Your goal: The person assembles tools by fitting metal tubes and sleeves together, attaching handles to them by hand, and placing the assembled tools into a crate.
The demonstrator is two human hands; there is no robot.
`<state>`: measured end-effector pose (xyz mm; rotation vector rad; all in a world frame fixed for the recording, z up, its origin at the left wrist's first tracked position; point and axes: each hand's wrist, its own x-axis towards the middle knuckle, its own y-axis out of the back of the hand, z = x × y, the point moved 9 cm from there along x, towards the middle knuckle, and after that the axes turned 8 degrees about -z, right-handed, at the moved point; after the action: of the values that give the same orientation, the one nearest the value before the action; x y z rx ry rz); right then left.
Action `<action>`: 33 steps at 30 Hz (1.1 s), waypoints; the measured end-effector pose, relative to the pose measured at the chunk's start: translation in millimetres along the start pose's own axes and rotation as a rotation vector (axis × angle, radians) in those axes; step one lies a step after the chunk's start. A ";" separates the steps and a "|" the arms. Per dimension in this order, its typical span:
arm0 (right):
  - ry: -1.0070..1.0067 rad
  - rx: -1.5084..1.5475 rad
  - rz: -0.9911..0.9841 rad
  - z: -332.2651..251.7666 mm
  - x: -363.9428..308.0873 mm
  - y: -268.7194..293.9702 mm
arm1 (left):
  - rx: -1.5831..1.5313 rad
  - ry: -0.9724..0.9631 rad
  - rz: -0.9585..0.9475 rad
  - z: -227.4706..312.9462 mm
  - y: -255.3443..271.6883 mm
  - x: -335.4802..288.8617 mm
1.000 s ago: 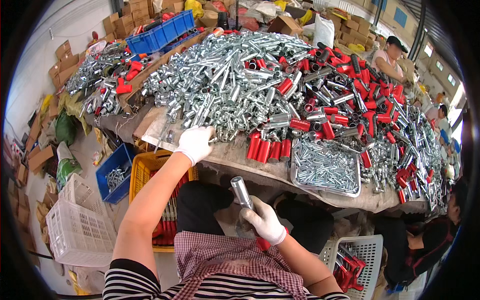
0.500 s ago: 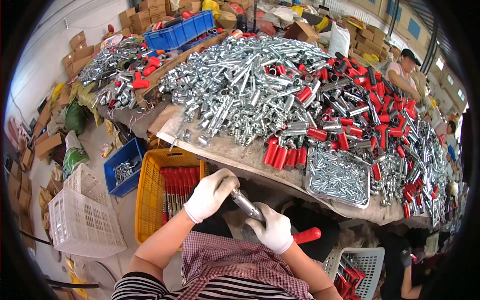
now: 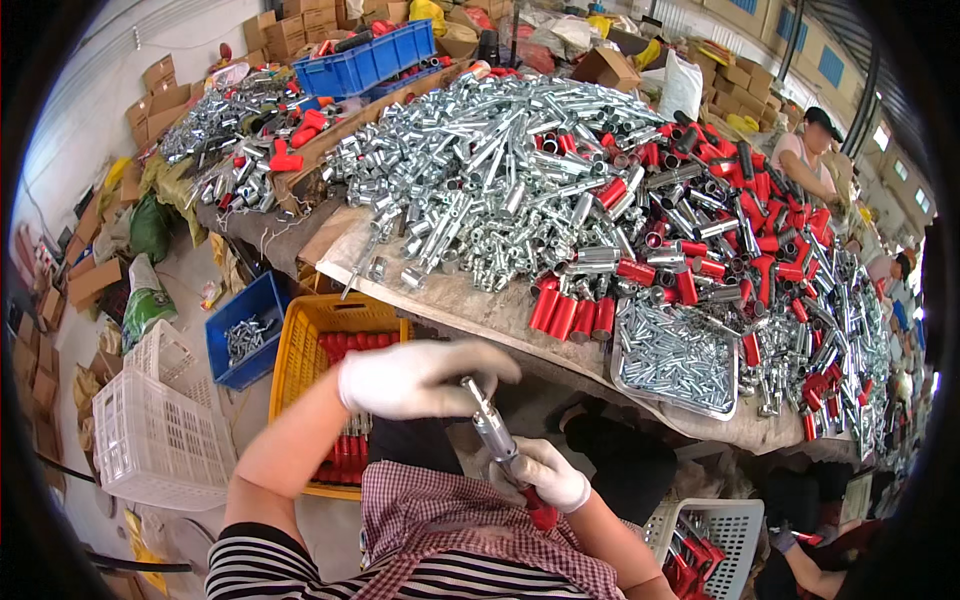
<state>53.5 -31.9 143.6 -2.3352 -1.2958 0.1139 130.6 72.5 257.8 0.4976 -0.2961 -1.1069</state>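
Note:
My right hand (image 3: 548, 476), in a white glove, is closed around the lower part of a shiny metal tube (image 3: 492, 430) with a red handle (image 3: 541, 512). The tube tilts up and to the left, and its narrower stepped end points away from me. Close to that end is my left hand (image 3: 415, 380), also gloved in white. Motion blurs its fingers, which reach over toward the tip; whether they touch or grip it is unclear. The handle's lower part sits by the checked apron at my lap.
A workbench (image 3: 430, 300) bears heaped metal parts (image 3: 490, 180) and red-sleeved tubes (image 3: 570, 316). A metal tray (image 3: 675, 360) of small pins stands at its edge. Around me are a yellow crate (image 3: 285, 400), blue bin (image 3: 225, 365), white crate (image 3: 160, 440) and grey basket (image 3: 735, 520). Another person (image 3: 805, 160) sits far right.
My left hand has moved left off the tube's upper end and blurs. The tube has turned steeper, baring its narrow tip, and its red handle has swung from the right to below my right hand.

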 end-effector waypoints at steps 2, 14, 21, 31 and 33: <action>0.008 -0.045 0.025 -4.4 2.8 0.7 | 0.051 0.040 0.140 -36.6 45.7 -12.4; -0.009 -0.008 0.330 12.6 -25.1 17.9 | 0.725 0.912 0.327 -175.0 154.9 -74.9; 0.048 -0.180 0.491 6.0 -53.2 26.2 | 0.559 0.455 0.822 -91.4 93.7 -64.1; 0.224 -0.144 0.741 -33.4 -110.3 49.3 | -0.171 0.394 0.767 -100.1 -33.8 0.5; 0.233 -0.141 0.743 -33.9 -114.2 49.9 | -0.037 0.301 0.688 -98.9 -38.5 13.9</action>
<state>39.3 -159.9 135.2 -2.7352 -0.2927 -0.0182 152.8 69.4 153.2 0.4705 -0.1599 -0.3609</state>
